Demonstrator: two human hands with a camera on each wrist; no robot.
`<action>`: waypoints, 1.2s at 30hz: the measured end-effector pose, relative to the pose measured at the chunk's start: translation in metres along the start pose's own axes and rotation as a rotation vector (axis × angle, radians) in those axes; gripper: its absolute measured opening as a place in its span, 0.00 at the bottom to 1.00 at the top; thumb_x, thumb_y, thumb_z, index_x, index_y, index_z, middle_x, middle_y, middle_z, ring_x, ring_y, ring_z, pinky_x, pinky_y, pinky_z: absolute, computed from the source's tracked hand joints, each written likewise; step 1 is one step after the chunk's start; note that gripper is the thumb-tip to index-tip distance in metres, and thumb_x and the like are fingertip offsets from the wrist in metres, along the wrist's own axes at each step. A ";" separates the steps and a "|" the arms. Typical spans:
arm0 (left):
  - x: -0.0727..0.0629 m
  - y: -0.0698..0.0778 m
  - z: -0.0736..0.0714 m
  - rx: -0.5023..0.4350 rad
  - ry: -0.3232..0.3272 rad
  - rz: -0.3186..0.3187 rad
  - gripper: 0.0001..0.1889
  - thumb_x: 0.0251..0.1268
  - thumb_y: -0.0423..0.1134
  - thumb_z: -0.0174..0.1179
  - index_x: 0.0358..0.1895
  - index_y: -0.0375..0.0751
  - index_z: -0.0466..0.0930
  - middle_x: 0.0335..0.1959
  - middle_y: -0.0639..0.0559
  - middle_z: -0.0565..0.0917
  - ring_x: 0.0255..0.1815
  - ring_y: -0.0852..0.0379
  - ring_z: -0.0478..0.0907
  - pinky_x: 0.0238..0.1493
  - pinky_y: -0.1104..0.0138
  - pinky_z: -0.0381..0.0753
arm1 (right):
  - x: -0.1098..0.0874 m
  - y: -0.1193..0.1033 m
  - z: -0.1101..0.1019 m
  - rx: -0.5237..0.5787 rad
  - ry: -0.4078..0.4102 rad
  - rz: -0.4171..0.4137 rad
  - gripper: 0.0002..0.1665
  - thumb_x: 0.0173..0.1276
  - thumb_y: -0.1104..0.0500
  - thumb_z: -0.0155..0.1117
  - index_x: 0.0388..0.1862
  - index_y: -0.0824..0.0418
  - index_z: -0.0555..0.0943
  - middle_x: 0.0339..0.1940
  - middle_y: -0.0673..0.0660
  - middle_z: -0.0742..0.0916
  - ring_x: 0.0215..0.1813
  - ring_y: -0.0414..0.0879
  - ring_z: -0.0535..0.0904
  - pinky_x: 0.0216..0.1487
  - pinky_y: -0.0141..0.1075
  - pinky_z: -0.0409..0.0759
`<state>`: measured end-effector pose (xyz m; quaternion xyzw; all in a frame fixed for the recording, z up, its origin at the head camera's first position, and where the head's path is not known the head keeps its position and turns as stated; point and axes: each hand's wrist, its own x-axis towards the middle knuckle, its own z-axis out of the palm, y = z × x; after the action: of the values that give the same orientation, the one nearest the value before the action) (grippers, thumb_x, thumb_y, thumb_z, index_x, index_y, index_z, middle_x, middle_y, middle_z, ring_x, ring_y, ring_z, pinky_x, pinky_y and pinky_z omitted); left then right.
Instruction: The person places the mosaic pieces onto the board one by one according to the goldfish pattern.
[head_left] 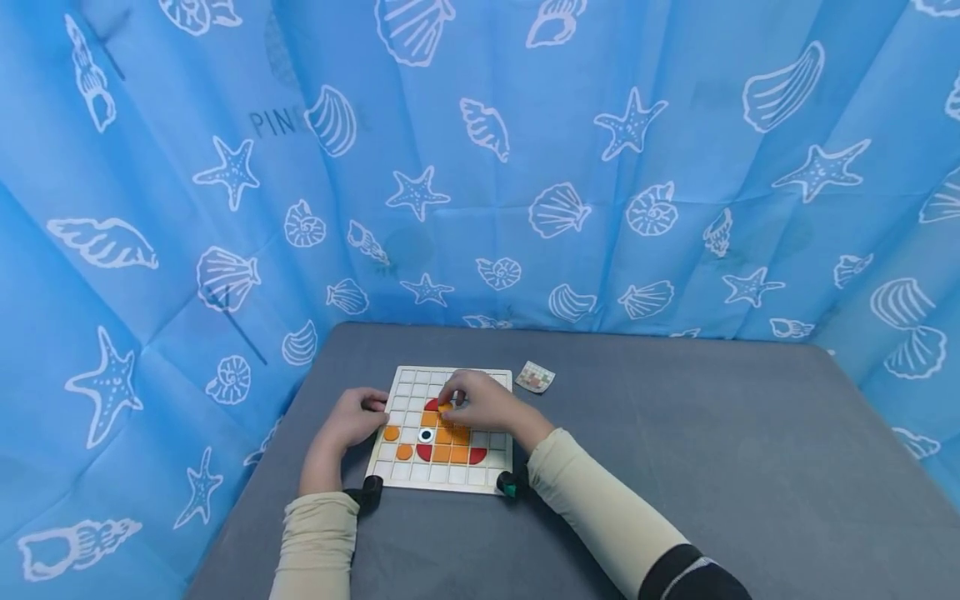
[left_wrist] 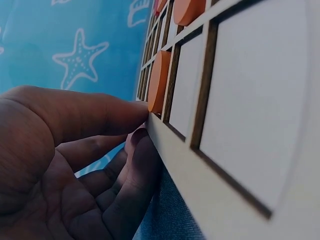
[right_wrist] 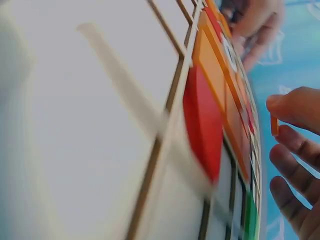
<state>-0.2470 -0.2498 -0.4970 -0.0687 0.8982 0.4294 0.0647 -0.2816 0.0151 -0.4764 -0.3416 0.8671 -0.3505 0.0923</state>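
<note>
A white gridded board (head_left: 420, 477) lies on the table, with orange square tiles (head_left: 460, 454) in its middle. Red rounded pieces (head_left: 477, 456) and a white disc with a dark centre (head_left: 426, 435) sit among them. Two orange discs (head_left: 392, 432) occupy squares toward the left. My left hand (head_left: 356, 419) grips the board's left edge, its fingertips right beside an orange disc (left_wrist: 159, 82) in the left wrist view. Above the upper part of the pattern, my right hand (head_left: 483, 400) pinches a thin orange tile (right_wrist: 274, 124) between thumb and finger.
A small card with a coloured grid picture (head_left: 535, 377) lies past the board's upper right corner. The grey table (head_left: 675, 450) extends far to the right. A blue curtain with shells and starfish (head_left: 480, 208) hangs behind it. Part of a green piece (right_wrist: 251, 212) shows in the right wrist view.
</note>
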 end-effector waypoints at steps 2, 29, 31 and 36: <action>0.000 -0.002 0.001 0.010 0.003 -0.006 0.21 0.68 0.30 0.65 0.64 0.31 0.82 0.49 0.39 0.83 0.47 0.46 0.79 0.49 0.57 0.81 | 0.014 -0.004 0.008 -0.012 -0.018 0.008 0.08 0.72 0.57 0.73 0.46 0.57 0.91 0.47 0.52 0.88 0.44 0.43 0.81 0.48 0.33 0.81; -0.001 0.004 0.000 0.002 -0.005 0.037 0.20 0.68 0.29 0.63 0.62 0.29 0.82 0.47 0.39 0.84 0.46 0.47 0.81 0.45 0.60 0.83 | 0.072 -0.018 0.045 -0.002 -0.004 0.066 0.07 0.70 0.55 0.76 0.44 0.56 0.91 0.42 0.50 0.85 0.38 0.40 0.79 0.41 0.30 0.80; -0.001 0.004 0.000 0.009 -0.005 0.031 0.20 0.68 0.29 0.64 0.62 0.29 0.82 0.47 0.40 0.84 0.46 0.47 0.81 0.45 0.60 0.83 | 0.071 -0.018 0.045 -0.007 -0.011 0.067 0.08 0.70 0.55 0.75 0.44 0.56 0.91 0.43 0.50 0.85 0.39 0.40 0.79 0.43 0.31 0.80; 0.000 0.005 0.000 0.020 0.005 0.024 0.20 0.68 0.29 0.64 0.62 0.30 0.83 0.47 0.40 0.84 0.46 0.48 0.81 0.45 0.60 0.82 | 0.070 -0.018 0.043 -0.039 -0.031 0.050 0.08 0.73 0.55 0.73 0.46 0.56 0.91 0.47 0.51 0.86 0.42 0.39 0.80 0.48 0.32 0.82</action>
<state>-0.2474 -0.2469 -0.4932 -0.0582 0.9034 0.4209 0.0579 -0.3070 -0.0633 -0.4899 -0.3271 0.8804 -0.3260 0.1078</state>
